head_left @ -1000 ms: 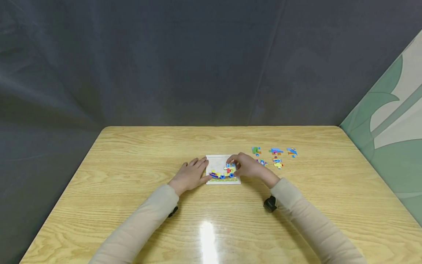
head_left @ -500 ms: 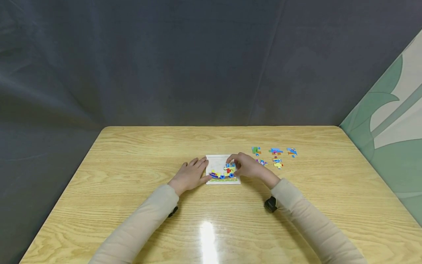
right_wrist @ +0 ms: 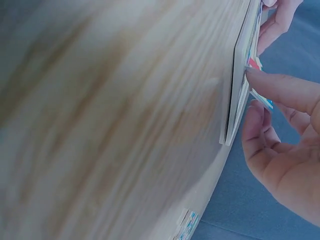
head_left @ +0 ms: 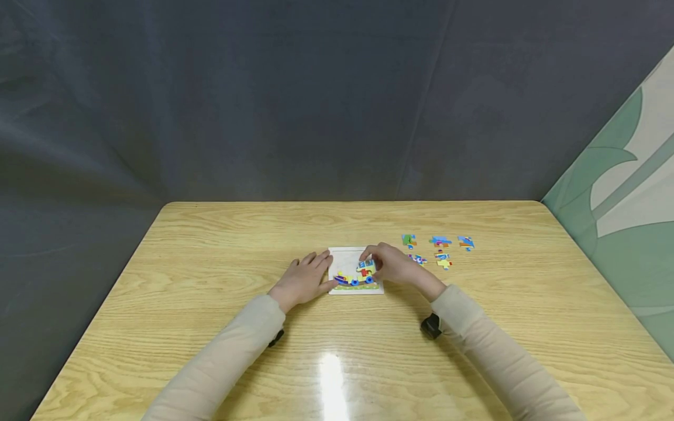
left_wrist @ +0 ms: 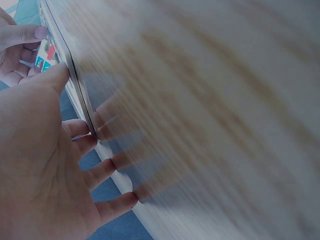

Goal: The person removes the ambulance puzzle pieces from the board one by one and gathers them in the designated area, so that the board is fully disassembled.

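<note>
A white-framed jigsaw puzzle board (head_left: 344,255) lies on the wooden table, its lower part filled with pieces forming a colourful vehicle over a green strip. My left hand (head_left: 304,280) rests at the board's left side, fingers spread, thumb on the lower left of the frame. Over the right half, my right hand (head_left: 392,264) pinches a jigsaw puzzle piece (head_left: 365,266) with blue windows and yellow and red parts. In the right wrist view this puzzle piece (right_wrist: 263,100) stands tilted up from the board, between curled fingers and thumb. The right hand hides the board's right edge.
Several loose puzzle pieces (head_left: 440,241) lie on the table to the right of the board, some partly behind the right hand. The wooden table (head_left: 221,251) ends at a dark curtain (head_left: 295,117) behind, and a green-and-white leaf-patterned panel (head_left: 626,234) stands at the right.
The puzzle piece in my right hand has shifted slightly left and tilted, and the right fingertips have moved a little left with it. The left hand and the board stay in place.
</note>
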`<state>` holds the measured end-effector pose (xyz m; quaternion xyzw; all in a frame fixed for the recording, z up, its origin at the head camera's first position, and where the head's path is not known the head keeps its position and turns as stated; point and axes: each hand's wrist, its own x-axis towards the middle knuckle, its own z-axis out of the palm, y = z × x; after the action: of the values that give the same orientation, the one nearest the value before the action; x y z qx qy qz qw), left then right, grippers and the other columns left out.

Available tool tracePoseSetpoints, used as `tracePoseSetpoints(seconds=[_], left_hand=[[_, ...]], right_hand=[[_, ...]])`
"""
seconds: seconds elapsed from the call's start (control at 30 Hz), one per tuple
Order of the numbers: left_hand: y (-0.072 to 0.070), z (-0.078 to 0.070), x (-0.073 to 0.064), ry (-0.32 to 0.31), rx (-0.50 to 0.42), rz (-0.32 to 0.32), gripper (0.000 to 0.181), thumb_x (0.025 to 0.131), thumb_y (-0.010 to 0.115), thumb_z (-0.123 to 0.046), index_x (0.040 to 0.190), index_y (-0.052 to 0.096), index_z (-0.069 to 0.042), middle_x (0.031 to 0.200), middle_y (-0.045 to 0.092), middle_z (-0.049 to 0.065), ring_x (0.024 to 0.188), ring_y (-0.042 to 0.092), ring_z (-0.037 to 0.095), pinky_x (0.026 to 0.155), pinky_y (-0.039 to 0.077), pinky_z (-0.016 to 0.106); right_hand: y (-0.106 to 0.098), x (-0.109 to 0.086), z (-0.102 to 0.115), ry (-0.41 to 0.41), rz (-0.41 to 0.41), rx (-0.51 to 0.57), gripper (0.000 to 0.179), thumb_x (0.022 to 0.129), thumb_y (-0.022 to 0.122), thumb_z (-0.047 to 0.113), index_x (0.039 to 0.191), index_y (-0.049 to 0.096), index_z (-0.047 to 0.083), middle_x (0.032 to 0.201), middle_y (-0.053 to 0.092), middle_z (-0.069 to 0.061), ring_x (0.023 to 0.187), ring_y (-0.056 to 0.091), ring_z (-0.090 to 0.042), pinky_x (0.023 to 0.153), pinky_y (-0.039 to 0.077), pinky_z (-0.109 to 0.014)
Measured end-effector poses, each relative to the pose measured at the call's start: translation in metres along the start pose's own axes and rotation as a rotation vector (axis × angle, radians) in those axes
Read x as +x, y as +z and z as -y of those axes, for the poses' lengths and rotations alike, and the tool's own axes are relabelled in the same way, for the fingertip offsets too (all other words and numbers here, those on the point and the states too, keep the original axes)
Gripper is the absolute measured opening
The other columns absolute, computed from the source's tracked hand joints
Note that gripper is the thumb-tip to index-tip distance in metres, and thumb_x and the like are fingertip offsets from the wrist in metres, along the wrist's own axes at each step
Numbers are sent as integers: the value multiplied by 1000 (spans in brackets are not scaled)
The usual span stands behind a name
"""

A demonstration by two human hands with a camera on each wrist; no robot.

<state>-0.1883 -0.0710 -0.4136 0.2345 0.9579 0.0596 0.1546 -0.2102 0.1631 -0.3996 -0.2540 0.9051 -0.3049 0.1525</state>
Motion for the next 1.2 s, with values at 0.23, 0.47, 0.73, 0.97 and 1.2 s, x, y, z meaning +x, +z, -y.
tracePoseSetpoints(seconds=[0.23,0.47,0.73,0.97,1.2], left_hand=[[0,0,0,-1,-3,7,70,99,36,-55,153,22,-14,162,17,1,148,22,29,116,26,56],[-1,-1,-2,-2,-5,8,70,99,36,-55,153,23,-14,162,17,1,147,23,29,116,26,56],[-1,-1,-1,0,8,8,70,99,36,-55,154,22,-15,162,16,0,148,22,29,116,27,56],[-1,0,-2,10,-1,-1,68,99,36,-54,153,22,-14,162,17,1,147,23,30,116,27,56],[-1,0,-2,8,1,10,69,99,36,-54,154,21,-14,162,15,0,148,22,29,116,26,56]], right_hand=[[-2,-1,0,29,18,61,38,84,63,-8,122,62,0,74,50,-6,64,40,-14,58,35,-23],[-4,-4,-2,57,-1,113,33,89,60,-5,121,63,0,82,56,-9,69,47,-13,58,39,-22],[-16,-10,-7,81,-52,177,28,88,56,-6,115,62,-4,94,62,-16,79,57,-17,68,48,-24],[-29,-17,-12,86,-98,189,26,88,55,-5,113,63,-6,97,64,-19,84,60,-20,73,49,-26],[-42,-29,-20,142,-128,256,29,90,58,0,118,60,-7,102,62,-22,86,59,-22,69,49,-28]])
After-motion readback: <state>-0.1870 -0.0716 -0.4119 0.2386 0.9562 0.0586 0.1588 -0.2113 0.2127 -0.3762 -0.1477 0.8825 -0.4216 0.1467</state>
